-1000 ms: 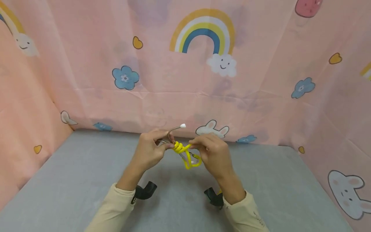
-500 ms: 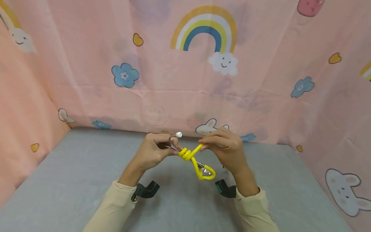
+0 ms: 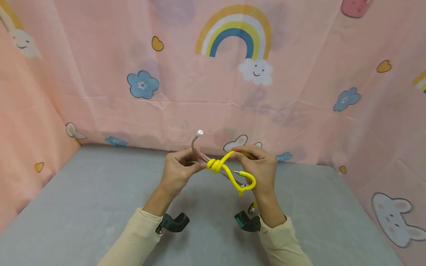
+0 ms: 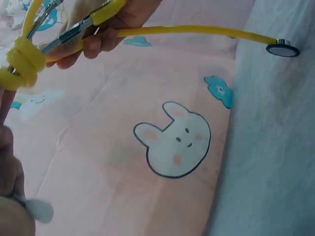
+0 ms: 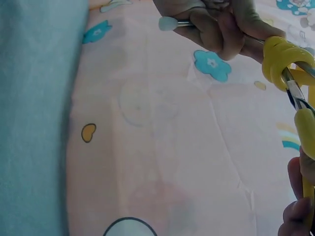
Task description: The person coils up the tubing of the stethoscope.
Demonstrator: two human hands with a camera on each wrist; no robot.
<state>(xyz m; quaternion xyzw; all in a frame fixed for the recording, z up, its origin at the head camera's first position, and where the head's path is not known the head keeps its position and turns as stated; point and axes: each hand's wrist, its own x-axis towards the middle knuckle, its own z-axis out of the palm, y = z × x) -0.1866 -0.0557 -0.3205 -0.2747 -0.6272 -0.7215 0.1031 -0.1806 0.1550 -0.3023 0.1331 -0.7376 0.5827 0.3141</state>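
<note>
A stethoscope with yellow tubing [image 3: 215, 165] is held in the air between both hands. Its tubing is wound in several coils around the metal ear tubes, with a loop hanging to the right. My left hand [image 3: 179, 170] pinches the ear tubes left of the coils; one white ear tip [image 3: 199, 133] sticks up above it. With thumb and fingers, my right hand [image 3: 263, 168] grips the tubing beyond the coils. From that hand the free tubing runs down to the round chest piece [image 4: 283, 49], which hangs near the table in the left wrist view.
A grey cloth-covered table [image 3: 213, 244] lies below the hands. Pink printed curtain [image 3: 186, 85] encloses the back and both sides. Dark wrist devices sit at the left cuff [image 3: 176, 222] and the right cuff [image 3: 247, 221].
The right hand moved right, drawing the tubing out, then came slightly back with its grip turned. The hanging loop has grown and shifted right. The white ear tip dipped, then rose.
</note>
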